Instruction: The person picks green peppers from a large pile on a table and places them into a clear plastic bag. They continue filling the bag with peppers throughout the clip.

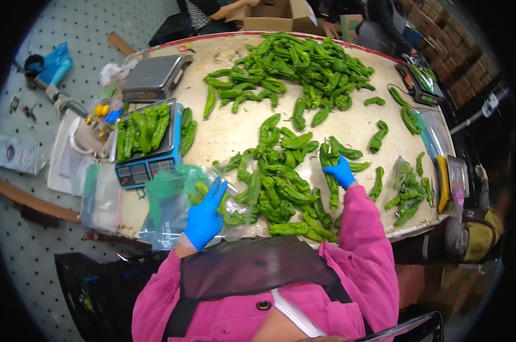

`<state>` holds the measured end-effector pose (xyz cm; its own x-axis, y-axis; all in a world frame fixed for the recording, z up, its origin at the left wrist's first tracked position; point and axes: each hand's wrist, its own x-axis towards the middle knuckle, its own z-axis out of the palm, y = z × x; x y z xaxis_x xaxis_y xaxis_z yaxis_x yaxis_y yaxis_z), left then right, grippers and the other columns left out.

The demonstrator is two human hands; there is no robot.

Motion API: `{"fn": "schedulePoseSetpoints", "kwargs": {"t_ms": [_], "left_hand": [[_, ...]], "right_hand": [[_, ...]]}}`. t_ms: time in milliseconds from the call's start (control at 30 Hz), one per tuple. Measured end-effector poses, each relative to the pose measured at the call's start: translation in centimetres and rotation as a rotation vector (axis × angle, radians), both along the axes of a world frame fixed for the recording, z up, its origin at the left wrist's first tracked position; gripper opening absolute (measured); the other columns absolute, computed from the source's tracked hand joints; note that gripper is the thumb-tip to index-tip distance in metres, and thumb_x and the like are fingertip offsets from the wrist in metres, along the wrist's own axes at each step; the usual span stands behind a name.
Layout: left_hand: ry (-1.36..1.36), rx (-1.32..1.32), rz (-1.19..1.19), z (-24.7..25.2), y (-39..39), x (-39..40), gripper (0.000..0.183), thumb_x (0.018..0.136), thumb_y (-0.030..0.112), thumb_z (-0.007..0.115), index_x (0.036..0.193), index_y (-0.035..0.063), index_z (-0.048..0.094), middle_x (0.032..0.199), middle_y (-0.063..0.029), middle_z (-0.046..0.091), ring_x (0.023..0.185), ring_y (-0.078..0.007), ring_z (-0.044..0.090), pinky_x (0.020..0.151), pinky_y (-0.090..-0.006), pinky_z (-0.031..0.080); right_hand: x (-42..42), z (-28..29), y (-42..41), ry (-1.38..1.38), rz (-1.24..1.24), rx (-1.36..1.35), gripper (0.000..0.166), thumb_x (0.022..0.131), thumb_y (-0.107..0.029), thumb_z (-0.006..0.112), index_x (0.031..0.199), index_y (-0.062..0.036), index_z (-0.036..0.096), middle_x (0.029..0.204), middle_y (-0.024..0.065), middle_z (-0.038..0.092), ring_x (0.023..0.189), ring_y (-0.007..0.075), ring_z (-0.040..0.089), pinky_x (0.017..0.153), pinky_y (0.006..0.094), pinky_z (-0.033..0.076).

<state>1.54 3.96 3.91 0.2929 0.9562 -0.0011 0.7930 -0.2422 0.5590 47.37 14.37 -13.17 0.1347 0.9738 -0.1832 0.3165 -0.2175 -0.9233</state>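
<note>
My right hand (341,172), in a blue glove, grips long green peppers (329,160) above the table. Beneath and to its left spreads a near pile of green peppers (283,184). My left hand (204,217), also gloved in blue, is on a clear plastic bag (174,220) with green print; two of its fingers point forward. Green peppers show through the film beside those fingers. Whether the left hand pinches the film is hidden. Beyond the left hand, a blue digital scale (143,173) carries a row of peppers (143,128) on its metal pan.
A large pepper heap (305,64) covers the table's far side. Another scale (153,77) stands far left, with one more (420,85) far right. Flat bags (102,196) lie near left; a filled bag (405,190) lies right. Other people work at the far and right edges.
</note>
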Motion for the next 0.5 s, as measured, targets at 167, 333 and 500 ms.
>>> {"fn": "schedulePoseSetpoints", "kwargs": {"t_ms": [167, 333, 500], "left_hand": [[-0.025, 0.032, 0.016, -0.4, -0.3, -0.8, 0.093, 0.069, -0.005, 0.053, 0.154, 0.016, 0.024, 0.151, -0.0152, 0.039, 0.084, -0.0417, 0.066, 0.065, -0.0445, 0.054], [-0.109, 0.062, 0.14, -0.2, -1.2, -1.4, 0.096, 0.07, -0.004, 0.054, 0.156, 0.0126, 0.015, 0.15, -0.0207, 0.038, 0.087, -0.0441, 0.065, 0.069, -0.0465, 0.053], [-0.144, 0.111, -0.121, -0.9, -3.6, -0.5, 0.093, 0.073, -0.002, 0.056, 0.155, 0.0119, 0.015, 0.131, -0.0283, 0.054, 0.081, -0.0481, 0.064, 0.069, -0.0509, 0.052]], "right_hand": [[-14.1, 15.2, -3.2, 0.302, 0.698, -0.143, 0.064, 0.07, -0.009, 0.082, 0.128, -0.0028, 0.057, 0.114, 0.0078, 0.065, 0.104, 0.0168, 0.059, 0.094, 0.0328, 0.047], [-25.1, 13.4, -4.6, 0.35, 0.928, -0.499, 0.053, 0.081, -0.019, 0.073, 0.129, -0.0023, 0.059, 0.119, 0.0088, 0.065, 0.106, 0.017, 0.059, 0.099, 0.031, 0.043], [-30.6, 2.1, 0.6, 0.346, 1.382, 0.189, 0.04, 0.093, -0.021, 0.059, 0.129, -0.0036, 0.06, 0.116, 0.0098, 0.067, 0.1, 0.0171, 0.062, 0.094, 0.0327, 0.046]]}}
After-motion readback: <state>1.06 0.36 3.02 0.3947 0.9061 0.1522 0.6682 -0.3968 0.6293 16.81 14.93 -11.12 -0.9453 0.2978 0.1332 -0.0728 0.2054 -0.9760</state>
